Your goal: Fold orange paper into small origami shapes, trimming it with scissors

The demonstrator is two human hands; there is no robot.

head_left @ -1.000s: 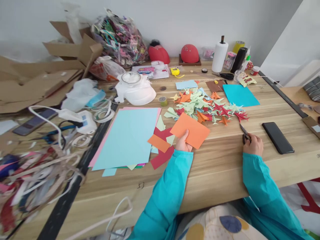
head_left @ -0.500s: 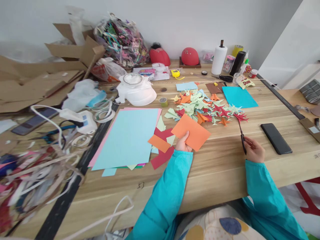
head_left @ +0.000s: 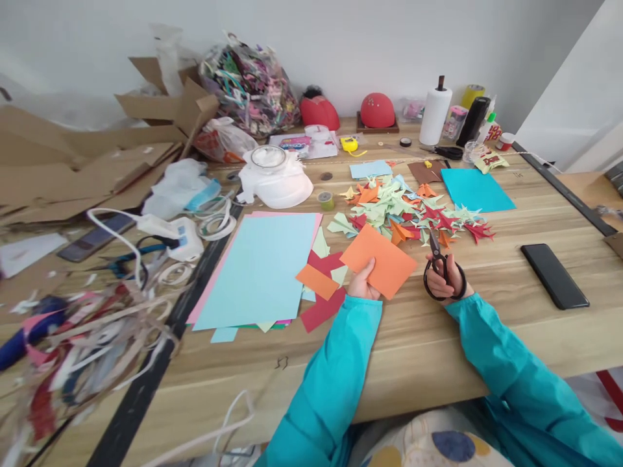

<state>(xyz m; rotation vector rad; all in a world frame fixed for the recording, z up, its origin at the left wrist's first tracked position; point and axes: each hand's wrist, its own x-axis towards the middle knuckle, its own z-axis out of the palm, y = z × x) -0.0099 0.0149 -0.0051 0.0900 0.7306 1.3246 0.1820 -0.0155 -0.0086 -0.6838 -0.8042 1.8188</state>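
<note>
My left hand (head_left: 364, 284) pinches the near edge of an orange paper square (head_left: 382, 259), held a little above the wooden table (head_left: 428, 350). My right hand (head_left: 446, 280) is closed through the black handles of a pair of scissors (head_left: 438, 267), blades pointing away from me, just right of the orange square. Beyond both hands lies a pile of small folded paper shapes (head_left: 413, 211) in green, red and orange. Left of my left hand lie a small orange piece (head_left: 316, 281) and red scraps (head_left: 322, 310).
A stack of large light blue and pink sheets (head_left: 257, 269) lies at centre left. A black phone (head_left: 553, 275) rests at right, a teal sheet (head_left: 476, 189) behind it. Cardboard (head_left: 78, 162), paper strips (head_left: 82, 337), a white bowl (head_left: 277, 178) and a paper towel roll (head_left: 434, 115) crowd the left and back.
My right hand lifted the scissors from beside the phone and carried them left to the orange square. My left hand kept holding the square; the view shifted slightly.
</note>
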